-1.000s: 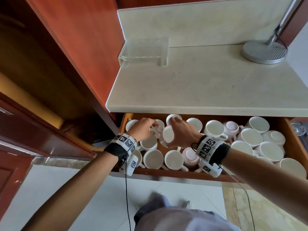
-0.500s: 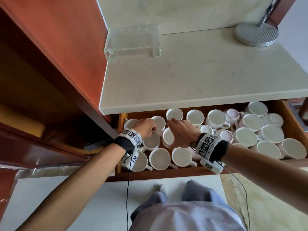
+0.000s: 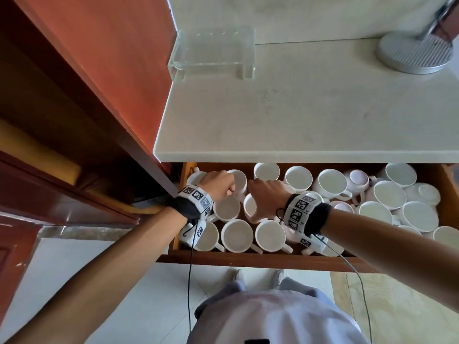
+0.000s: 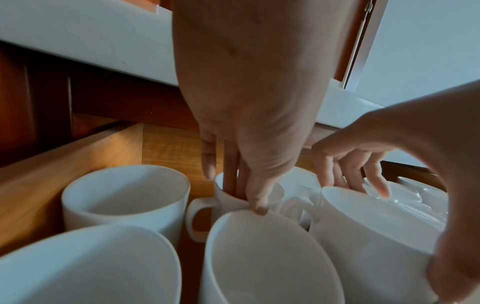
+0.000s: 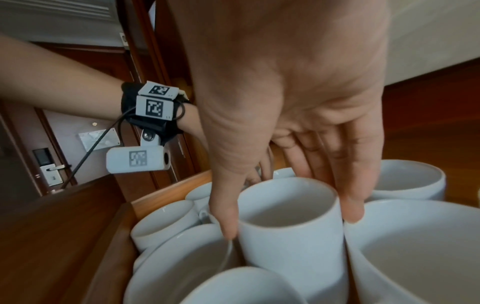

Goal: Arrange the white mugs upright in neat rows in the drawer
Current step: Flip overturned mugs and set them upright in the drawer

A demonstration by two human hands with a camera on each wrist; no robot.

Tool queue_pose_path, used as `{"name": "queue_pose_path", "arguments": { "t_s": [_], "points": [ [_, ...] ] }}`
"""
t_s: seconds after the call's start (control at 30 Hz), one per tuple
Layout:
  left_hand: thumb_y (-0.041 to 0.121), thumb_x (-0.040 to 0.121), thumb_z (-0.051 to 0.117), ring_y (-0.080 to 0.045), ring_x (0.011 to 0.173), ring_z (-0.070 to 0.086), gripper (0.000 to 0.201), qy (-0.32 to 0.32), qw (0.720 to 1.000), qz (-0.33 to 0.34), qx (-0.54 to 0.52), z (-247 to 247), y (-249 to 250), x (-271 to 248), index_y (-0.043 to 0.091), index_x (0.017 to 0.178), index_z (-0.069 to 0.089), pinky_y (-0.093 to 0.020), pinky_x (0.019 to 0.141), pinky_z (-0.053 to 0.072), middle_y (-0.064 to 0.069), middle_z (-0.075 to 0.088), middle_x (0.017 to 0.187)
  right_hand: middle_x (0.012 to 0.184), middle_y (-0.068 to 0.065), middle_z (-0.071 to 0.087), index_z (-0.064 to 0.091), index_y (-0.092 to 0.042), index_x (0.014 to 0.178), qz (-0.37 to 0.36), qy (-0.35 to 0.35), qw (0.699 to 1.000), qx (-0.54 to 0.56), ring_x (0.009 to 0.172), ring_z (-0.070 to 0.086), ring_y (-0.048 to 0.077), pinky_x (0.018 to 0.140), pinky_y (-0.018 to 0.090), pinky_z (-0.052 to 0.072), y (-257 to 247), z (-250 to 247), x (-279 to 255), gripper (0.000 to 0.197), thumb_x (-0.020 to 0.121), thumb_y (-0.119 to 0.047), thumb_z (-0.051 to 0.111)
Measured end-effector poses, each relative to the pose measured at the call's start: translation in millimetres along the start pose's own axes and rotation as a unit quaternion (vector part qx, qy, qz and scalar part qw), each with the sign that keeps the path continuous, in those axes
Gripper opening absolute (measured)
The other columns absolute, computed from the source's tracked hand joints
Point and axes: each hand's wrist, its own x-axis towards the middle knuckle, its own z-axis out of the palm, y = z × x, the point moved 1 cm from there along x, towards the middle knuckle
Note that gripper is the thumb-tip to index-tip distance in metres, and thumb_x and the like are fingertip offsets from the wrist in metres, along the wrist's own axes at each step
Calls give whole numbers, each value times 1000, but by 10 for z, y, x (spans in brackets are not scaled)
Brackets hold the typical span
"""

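The open wooden drawer (image 3: 248,259) holds many white mugs. At its left end, three stand upright in a front row (image 3: 237,235). My left hand (image 3: 221,186) pinches the rim of a back-row mug (image 4: 226,201), with fingers inside it and the thumb outside. My right hand (image 3: 265,194) grips another mug (image 5: 288,222) from above, the thumb on one side and the fingers on the other. That mug stands close to upright among its neighbours. An upright mug (image 4: 124,195) sits in the back left corner.
The right half of the drawer holds jumbled mugs (image 3: 387,194), some tilted or bottom-up (image 3: 357,177). The pale countertop (image 3: 298,120) overhangs the drawer's back and carries a clear stand (image 3: 213,53) and a metal lamp base (image 3: 417,53). A red-brown cabinet side (image 3: 111,58) rises on the left.
The right hand has brought its mug from tilted to nearly upright, set down between the others. The left hand keeps its pinch on the back mug. The head view has tilted down.
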Motion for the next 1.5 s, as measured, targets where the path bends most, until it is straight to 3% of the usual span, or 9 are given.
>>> {"name": "queue_pose_path", "arguments": {
  "t_s": [0.13, 0.33, 0.47, 0.63, 0.77, 0.9, 1.0, 1.1, 1.5],
  "points": [
    [13, 93, 64, -28, 87, 68, 17, -6, 1000, -17, 3, -13, 53, -23, 23, 93, 77, -34, 69, 45, -1, 70, 92, 100, 1, 62, 55, -12, 110, -9, -18, 1000, -24, 81, 65, 21, 61, 31, 42, -41, 46, 66, 81, 56, -64, 85],
    [13, 94, 61, -24, 71, 55, 18, -6, 1000, -25, 3, -41, 118, -51, 20, 81, 71, -32, 64, 39, 2, 58, 76, 86, -2, 63, 61, -14, 100, -11, -44, 998, -37, 68, 56, 18, 58, 29, 42, -82, 70, 146, 67, 56, -58, 84],
    [6, 91, 61, -28, 69, 54, 40, -17, 1000, -22, 9, -45, 159, -33, 23, 57, 47, -31, 61, 36, 6, 43, 61, 85, -2, 62, 59, -13, 99, -16, -46, 998, -36, 67, 56, 18, 56, 29, 43, -61, 86, 166, 71, 54, -61, 85],
    [4, 93, 61, -24, 69, 50, 26, -27, 999, -20, 11, -79, 231, -65, 21, 74, 55, -33, 64, 39, 5, 44, 65, 90, 0, 62, 53, -12, 105, -23, -47, 998, -28, 70, 56, 18, 56, 32, 45, -2, 113, 158, 89, 48, -72, 86],
    [2, 90, 56, -29, 74, 63, 17, -46, 999, -17, 8, -85, 229, -68, 9, 80, 68, -36, 60, 48, -8, 65, 78, 93, -1, 64, 54, -17, 105, -34, -65, 997, -5, 78, 61, 19, 63, 32, 45, 94, 61, 97, 72, 61, -65, 84],
    [5, 93, 51, -22, 68, 55, 25, -4, 1000, 14, -27, -191, 299, -68, 18, 72, 54, -28, 53, 32, 7, 53, 69, 107, -2, 65, 57, -20, 117, -30, -80, 993, 80, 98, 65, 21, 73, 33, 49, 347, 25, 14, 60, 72, -50, 83],
    [12, 94, 50, -18, 78, 63, 22, 47, 996, 50, -51, -274, 425, -20, 20, 89, 71, -30, 63, 44, 8, 68, 85, 125, -3, 62, 52, -24, 135, -24, -53, 992, 109, 115, 60, 21, 79, 30, 43, 615, 22, -118, 67, 77, -38, 82],
    [18, 94, 57, -16, 88, 69, 22, 52, 994, 73, -63, -298, 578, 60, 22, 102, 77, -34, 78, 57, 7, 75, 99, 125, -1, 63, 53, -24, 132, 12, -40, 992, 115, 112, 61, 22, 83, 34, 49, 881, 12, -291, 61, 78, -36, 80],
    [17, 93, 67, -17, 104, 66, 24, 12, 982, 184, -50, -98, 1179, 354, 19, 117, 69, -30, 83, 53, 2, 69, 119, 126, 4, 59, 47, -20, 137, 125, 2, 979, 158, 116, 59, 24, 79, 31, 42, 1284, 398, -754, 80, 71, -41, 87]
  ]
}}
